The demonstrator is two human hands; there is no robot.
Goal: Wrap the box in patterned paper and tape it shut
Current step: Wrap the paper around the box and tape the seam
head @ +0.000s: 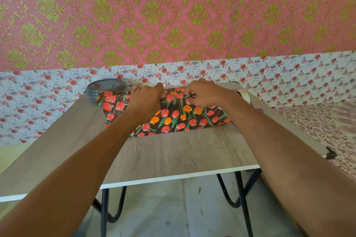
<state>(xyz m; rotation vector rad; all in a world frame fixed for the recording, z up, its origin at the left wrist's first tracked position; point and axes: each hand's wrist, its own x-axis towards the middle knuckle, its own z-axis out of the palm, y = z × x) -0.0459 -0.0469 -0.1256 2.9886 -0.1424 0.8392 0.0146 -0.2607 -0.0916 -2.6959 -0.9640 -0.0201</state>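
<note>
Dark wrapping paper printed with red and orange tulips (173, 117) covers the box at the far middle of the wooden table (173, 152); the box itself is hidden under it. My left hand (144, 100) rests on top of the paper near the far edge, fingers curled over the paper's edge. My right hand (204, 93) sits just to its right and pinches the paper's edge between thumb and fingers. A roll of tape (245, 95) lies at the table's far right, partly behind my right wrist.
A grey round lidded container (105, 89) stands at the table's far left corner, touching the paper. A wall with floral paper rises right behind the table. A patterned bed cover (317, 121) lies to the right. Black metal legs (240, 194) show under the table.
</note>
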